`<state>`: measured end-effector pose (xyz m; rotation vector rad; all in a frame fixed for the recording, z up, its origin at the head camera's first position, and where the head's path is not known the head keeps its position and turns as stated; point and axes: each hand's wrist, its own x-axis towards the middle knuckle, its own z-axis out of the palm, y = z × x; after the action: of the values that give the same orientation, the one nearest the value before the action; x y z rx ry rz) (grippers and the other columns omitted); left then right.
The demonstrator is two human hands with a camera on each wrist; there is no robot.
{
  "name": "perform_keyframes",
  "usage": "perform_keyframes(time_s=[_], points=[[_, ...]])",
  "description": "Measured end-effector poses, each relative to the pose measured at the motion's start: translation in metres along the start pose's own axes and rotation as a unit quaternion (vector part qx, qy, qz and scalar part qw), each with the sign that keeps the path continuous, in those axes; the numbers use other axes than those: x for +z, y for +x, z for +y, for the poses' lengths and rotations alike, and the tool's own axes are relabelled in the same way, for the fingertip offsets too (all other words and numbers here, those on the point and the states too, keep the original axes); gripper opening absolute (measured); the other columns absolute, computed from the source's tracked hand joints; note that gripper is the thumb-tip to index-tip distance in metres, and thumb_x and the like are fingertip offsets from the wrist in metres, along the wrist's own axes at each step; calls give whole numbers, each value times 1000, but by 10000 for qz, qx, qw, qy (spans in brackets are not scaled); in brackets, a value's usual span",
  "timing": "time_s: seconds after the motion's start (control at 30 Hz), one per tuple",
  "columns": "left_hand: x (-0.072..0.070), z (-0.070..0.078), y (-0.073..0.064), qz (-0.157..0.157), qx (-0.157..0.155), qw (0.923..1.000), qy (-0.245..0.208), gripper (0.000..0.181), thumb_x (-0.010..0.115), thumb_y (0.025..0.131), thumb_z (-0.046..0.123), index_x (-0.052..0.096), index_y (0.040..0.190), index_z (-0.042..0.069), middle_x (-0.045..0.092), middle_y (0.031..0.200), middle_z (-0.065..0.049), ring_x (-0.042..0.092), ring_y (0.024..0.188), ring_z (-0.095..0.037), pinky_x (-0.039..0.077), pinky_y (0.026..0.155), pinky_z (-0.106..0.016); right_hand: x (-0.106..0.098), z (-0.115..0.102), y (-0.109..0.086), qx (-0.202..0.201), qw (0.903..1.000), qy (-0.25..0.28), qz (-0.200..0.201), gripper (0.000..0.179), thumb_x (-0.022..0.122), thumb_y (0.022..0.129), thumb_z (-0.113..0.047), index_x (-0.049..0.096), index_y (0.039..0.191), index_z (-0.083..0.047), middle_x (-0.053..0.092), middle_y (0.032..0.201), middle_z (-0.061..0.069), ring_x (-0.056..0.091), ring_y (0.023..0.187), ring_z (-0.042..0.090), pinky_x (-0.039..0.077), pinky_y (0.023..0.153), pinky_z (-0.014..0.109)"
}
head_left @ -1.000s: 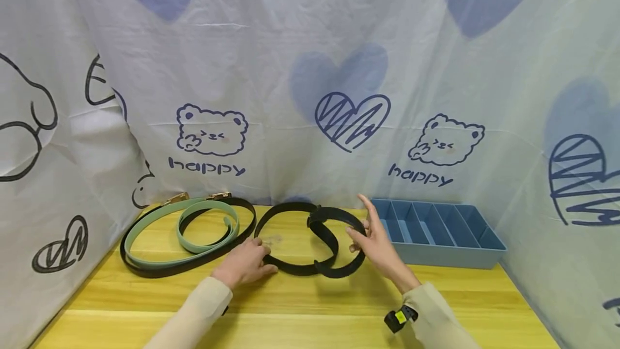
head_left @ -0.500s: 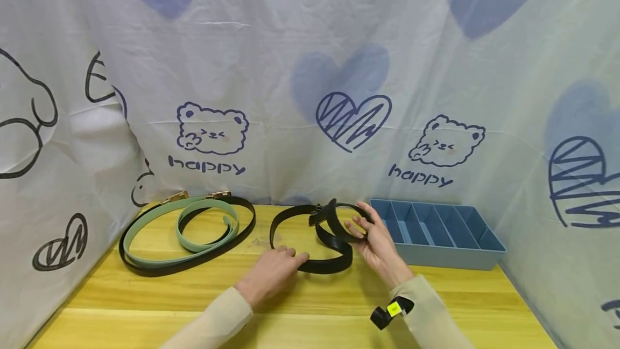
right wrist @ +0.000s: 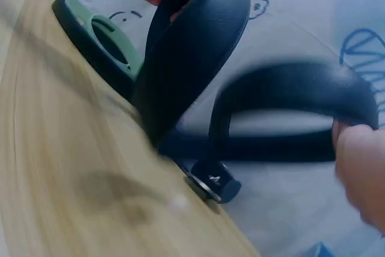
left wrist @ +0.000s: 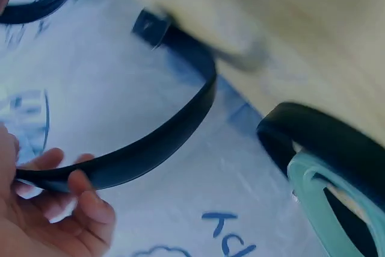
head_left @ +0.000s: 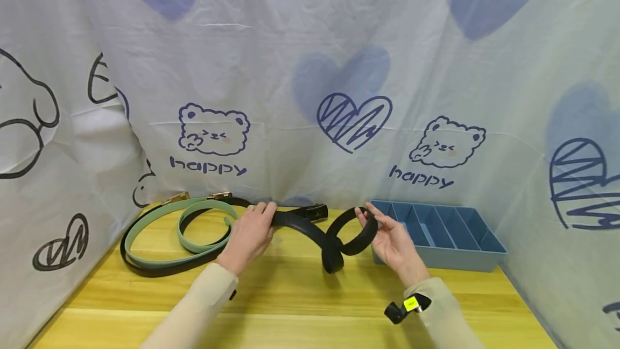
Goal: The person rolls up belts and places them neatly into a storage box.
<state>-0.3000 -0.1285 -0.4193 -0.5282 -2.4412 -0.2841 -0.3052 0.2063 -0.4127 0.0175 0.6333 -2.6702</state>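
Observation:
A black leather belt [head_left: 297, 225] with a dark buckle [head_left: 317, 213] stretches in loose loops between my two hands. My left hand [head_left: 248, 237] pinches the strap on the left side; in the left wrist view its fingers [left wrist: 90, 200] bend round the strap. On the right, my right hand [head_left: 394, 244] grips a round loop at the other part of the belt, thumb and fingers on its outer edge. A twisted middle loop [head_left: 332, 260] dips low between the hands. In the right wrist view the buckle [right wrist: 215, 180] hangs close by the table edge.
Coiled green and black belts [head_left: 162, 263] with gold buckles lie at the left of the wooden table [head_left: 300, 316]. A blue-grey divided tray [head_left: 450, 257] stands at the back right, just behind my right hand. A printed cloth [head_left: 290, 69] closes off the back.
My left hand has gone from the belt's lower edge up and left, drawing the strap out. The right hand has taken hold of the loop. The belt's large ring has opened into a stretched twist.

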Motion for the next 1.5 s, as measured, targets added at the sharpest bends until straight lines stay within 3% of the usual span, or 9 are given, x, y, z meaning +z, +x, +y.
perform_keyframes(time_s=[0.17,0.3,0.5,0.63,0.8,0.87,0.93,1.23,1.5], points=[[-11,-17,14,-239,-1190,9896,-777,6,50,99,14,48,95,10,61,80,-9,61,65,-32,46,50,-42,-8,1,-2,-306,9886,-844,-1210,79,15,90,22,5,159,-16,1,165,11,27,148,23,30,116,28],[-14,-31,13,-552,-1616,9765,-1314,9,44,102,16,47,98,10,61,78,-12,60,65,-30,44,55,-40,-9,4,-4,-1134,9410,-2892,-1343,87,27,83,33,11,158,-8,7,163,21,28,147,22,36,111,28],[-18,-41,14,-679,-1717,9643,-1899,12,41,105,18,48,100,10,56,77,-11,53,65,-25,40,58,-36,-5,14,-7,-2506,7607,-5971,-445,55,69,90,-4,53,142,-11,62,132,17,66,111,7,54,90,25],[-20,-43,16,-740,-1879,9565,-2105,15,39,106,20,51,102,11,58,80,-11,54,68,-25,42,60,-36,-4,20,-3,-3467,6650,-6614,126,37,75,88,-19,69,124,-14,74,104,12,72,85,12,56,71,23],[-18,-48,15,-557,-1994,9566,-2051,14,40,105,17,52,102,10,60,89,-13,58,80,-30,44,69,-42,-9,15,5,-4540,4999,-7277,1201,11,73,90,-21,76,84,-13,71,70,4,63,58,15,45,56,21],[-16,-52,13,-468,-1919,9590,-2034,12,42,103,10,53,107,11,61,98,-15,59,91,-33,46,76,-46,-12,12,5,-4365,4641,-7552,1544,28,67,94,-19,65,67,-11,59,58,3,52,50,16,37,52,24],[-14,-57,10,-466,-1756,9610,-2087,21,46,98,0,56,113,11,60,108,-17,57,101,-36,46,84,-52,-13,10,2,-3830,4616,-7817,1708,38,60,97,-18,51,61,-11,45,54,4,41,46,17,31,50,27],[0,-72,1,-1602,-525,9771,-1298,51,63,83,-18,56,122,13,37,140,-27,58,107,-44,52,85,-52,-10,24,-6,-706,5885,-7914,1495,29,38,101,-16,64,95,-4,51,51,7,44,36,17,38,36,29],[12,-73,-15,-2028,581,9758,573,41,68,82,-15,59,113,10,57,119,-21,60,100,-39,53,78,-51,-20,33,-2,418,6237,-7644,1581,54,46,101,-46,58,66,-7,41,44,0,44,36,13,44,38,28]])
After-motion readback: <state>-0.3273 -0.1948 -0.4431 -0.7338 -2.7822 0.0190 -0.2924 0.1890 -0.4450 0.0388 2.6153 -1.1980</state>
